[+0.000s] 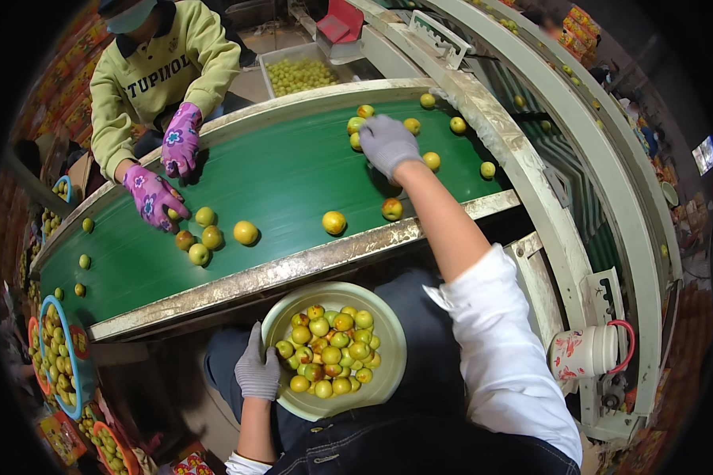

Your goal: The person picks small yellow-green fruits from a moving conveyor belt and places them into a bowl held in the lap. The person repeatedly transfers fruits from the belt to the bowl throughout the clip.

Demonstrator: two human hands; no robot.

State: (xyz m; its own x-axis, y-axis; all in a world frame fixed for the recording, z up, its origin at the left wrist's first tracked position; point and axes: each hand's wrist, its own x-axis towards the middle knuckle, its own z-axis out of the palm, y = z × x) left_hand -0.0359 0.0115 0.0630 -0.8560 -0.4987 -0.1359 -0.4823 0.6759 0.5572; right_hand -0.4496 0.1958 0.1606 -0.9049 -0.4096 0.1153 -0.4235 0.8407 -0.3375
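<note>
My left hand [259,367], in a grey knitted glove, grips the left rim of a pale round plastic bowl [394,356]. The bowl rests on my lap and holds many small yellow-green jujube-like fruits [331,355], some with brown-red patches. My right hand [389,142], gloved alike, reaches over the green conveyor belt [285,160] at a cluster of the same fruits; its fingertips are hidden, so I cannot tell whether it holds one. Loose fruits lie around it, with a yellow one [334,222] and a reddish one [392,209] near the belt's near edge.
Across the belt, a co-worker's purple flowered gloves [153,199] touch fruits at the left. Metal side rails [261,274] border the belt. A crate of fruit [267,77] stands behind, blue-rimmed baskets [74,356] at left, a white jug with a red handle [582,351] at right.
</note>
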